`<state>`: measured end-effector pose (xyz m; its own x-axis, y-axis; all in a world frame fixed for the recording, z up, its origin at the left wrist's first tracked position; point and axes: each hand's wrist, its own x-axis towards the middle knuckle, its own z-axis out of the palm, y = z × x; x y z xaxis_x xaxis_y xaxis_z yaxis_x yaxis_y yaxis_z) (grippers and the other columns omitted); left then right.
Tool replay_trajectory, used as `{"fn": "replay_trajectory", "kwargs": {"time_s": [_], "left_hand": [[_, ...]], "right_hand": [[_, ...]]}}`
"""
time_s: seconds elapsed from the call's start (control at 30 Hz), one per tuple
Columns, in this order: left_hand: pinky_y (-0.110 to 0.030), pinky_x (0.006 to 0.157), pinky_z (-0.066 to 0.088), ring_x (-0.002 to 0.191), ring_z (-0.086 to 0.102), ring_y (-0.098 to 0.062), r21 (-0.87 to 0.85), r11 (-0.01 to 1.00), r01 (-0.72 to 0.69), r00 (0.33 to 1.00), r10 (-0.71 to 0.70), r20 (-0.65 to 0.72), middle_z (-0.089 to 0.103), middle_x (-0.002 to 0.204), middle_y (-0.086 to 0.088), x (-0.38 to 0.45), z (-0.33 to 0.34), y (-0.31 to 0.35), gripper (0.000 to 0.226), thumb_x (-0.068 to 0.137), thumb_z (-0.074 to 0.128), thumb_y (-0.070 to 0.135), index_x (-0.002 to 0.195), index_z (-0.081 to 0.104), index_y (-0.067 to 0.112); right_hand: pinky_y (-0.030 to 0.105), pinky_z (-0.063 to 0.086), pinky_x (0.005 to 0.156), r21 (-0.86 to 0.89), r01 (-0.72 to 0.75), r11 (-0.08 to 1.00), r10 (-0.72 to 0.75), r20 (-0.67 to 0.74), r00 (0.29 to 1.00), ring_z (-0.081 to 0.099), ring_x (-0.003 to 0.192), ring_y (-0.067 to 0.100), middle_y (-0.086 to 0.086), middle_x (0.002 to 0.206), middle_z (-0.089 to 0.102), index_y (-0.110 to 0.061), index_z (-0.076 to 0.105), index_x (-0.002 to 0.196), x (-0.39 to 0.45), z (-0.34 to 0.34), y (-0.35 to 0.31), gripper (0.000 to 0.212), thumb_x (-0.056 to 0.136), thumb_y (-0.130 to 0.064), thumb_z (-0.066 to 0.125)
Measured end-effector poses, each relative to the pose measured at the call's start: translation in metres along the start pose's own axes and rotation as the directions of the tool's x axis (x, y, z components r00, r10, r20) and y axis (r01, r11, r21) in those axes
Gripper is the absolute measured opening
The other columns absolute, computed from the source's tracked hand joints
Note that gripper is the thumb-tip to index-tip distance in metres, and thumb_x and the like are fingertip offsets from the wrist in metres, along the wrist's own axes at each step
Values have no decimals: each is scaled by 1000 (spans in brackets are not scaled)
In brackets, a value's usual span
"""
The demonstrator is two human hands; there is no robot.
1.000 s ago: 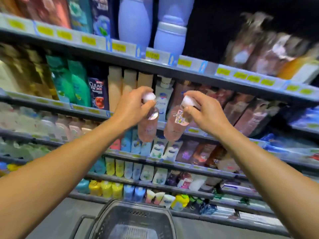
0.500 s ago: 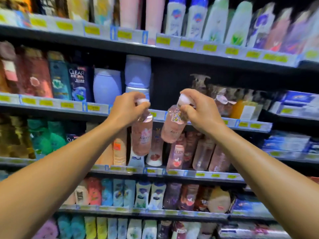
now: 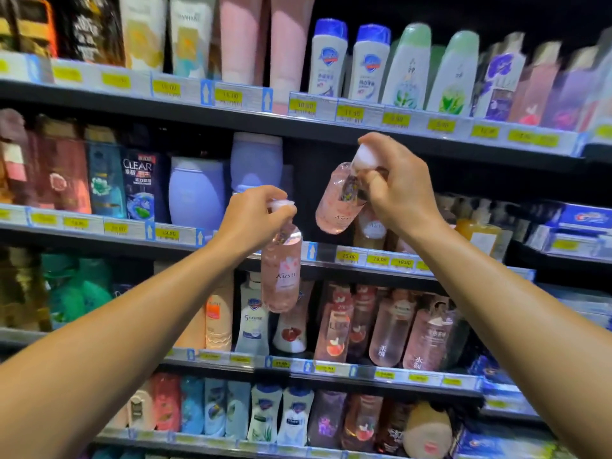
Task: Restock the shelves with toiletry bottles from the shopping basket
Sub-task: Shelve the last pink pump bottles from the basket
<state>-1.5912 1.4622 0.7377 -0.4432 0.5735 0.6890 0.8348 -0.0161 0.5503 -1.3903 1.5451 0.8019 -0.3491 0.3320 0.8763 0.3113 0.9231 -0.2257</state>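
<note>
You're mid-placement w/ both hands: left hand [image 3: 250, 217] pinching one pink bottle [image 3: 281, 270] by its cap, right hand [image 3: 399, 190] gripping another pink bottle [image 3: 336, 202] tilted at the dark shelf gap [image 3: 318, 180], prob. needing uprighting next.

Dark metal shelves [image 3: 331, 130] with yellow price tags [image 3: 347, 112] fill the view, crowded with bottles, a dim unlit gap [image 3: 480, 180] at two o'clock, blue boxes [image 3: 586, 220] at three o'clock.
</note>
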Motion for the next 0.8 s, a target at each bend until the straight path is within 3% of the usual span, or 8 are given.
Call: {"fn": "replay_trajectory", "kwargs": {"time_s": [0.23, 0.4, 0.63, 0.7, 0.8], "left_hand": [[-17, 77, 38, 88, 55, -5, 21, 999, 26, 999, -26, -22, 71, 107, 4, 9, 1, -3, 30, 86, 66, 36, 111, 71, 20], [-19, 79, 40, 99, 63, -13, 43, 998, 40, 999, -39, -24, 71, 109, 3, 15, -1, -9, 30, 86, 66, 35, 111, 71, 20], [-17, 79, 37, 97, 61, -11, 59, 997, 58, 998, -56, -36, 70, 112, 3, 24, -1, -13, 31, 86, 66, 37, 112, 71, 21], [-17, 78, 37, 100, 61, -13, 60, 996, 63, 997, -60, -38, 71, 111, 4, 25, 0, -13, 30, 86, 66, 37, 111, 71, 22], [-12, 71, 36, 89, 58, -8, 45, 997, 60, 998, -58, -35, 70, 105, 7, 26, 2, -14, 28, 85, 66, 37, 109, 72, 22]], "right_hand": [[31, 41, 93, -7, 12, 1000, -12, 91, 996, 56, 107, 25, 7, 119, 63, -13, 60, 126, 24, 29, 18, 43, 85, -1, 58], [30, 40, 96, -11, -44, 999, 46, 182, 982, 55, 113, 24, 6, 123, 62, -16, 58, 129, 35, 53, 32, 43, 87, -6, 59], [19, 39, 88, 31, -279, 960, 265, 222, 938, 55, 116, 17, 3, 128, 60, -15, 58, 129, 57, 80, 49, 43, 86, -9, 60], [19, 39, 88, 65, -336, 940, 313, 232, 921, 56, 112, 14, 1, 127, 61, -17, 60, 126, 61, 86, 54, 42, 85, -10, 60], [20, 39, 86, 65, -349, 935, 326, 230, 917, 56, 103, 12, 0, 122, 64, -17, 61, 127, 61, 93, 59, 40, 87, -14, 56]]}}
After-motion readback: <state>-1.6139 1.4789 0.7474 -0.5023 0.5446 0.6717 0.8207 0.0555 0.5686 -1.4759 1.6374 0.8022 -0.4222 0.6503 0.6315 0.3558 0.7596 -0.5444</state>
